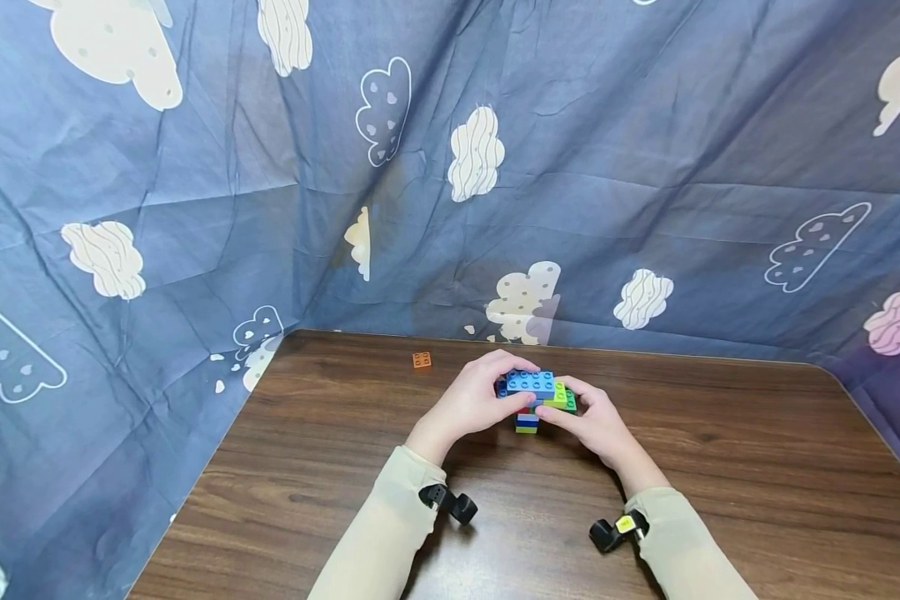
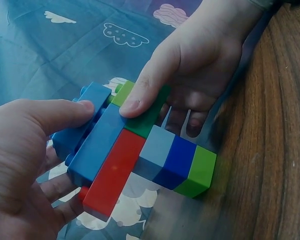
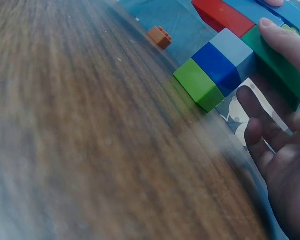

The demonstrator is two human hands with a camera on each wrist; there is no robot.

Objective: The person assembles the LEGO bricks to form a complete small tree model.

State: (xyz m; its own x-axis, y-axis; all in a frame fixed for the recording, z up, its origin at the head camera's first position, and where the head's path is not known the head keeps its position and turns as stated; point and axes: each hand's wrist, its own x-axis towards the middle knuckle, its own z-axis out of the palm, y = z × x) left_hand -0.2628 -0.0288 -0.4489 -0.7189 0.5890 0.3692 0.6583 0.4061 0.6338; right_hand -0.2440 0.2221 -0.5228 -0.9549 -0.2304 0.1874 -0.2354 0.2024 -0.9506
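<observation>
A built-up stack of toy building bricks stands close over the wooden table between the two hands. Its narrow column has a lime brick (image 2: pixel 200 170) lowest, a dark blue brick (image 2: pixel 175 160) above it and a light blue brick (image 2: pixel 157 150) above that. Wider on top are a red brick (image 2: pixel 116 172), a green brick (image 3: pixel 277 65), a blue brick (image 2: pixel 102 145) and another lime brick (image 1: pixel 558 393). My left hand (image 1: pixel 487 393) pinches the topmost blue brick (image 1: pixel 531 382), thumb on its near side. With thumb and fingers, my right hand (image 1: pixel 594 419) grips the stack's right side.
Alone near the table's back edge lies a small orange brick (image 1: pixel 422 359), left of the hands. Blue cloth (image 1: pixel 420 250) with cloud prints hangs behind the wooden table (image 1: pixel 307 467) and along its sides.
</observation>
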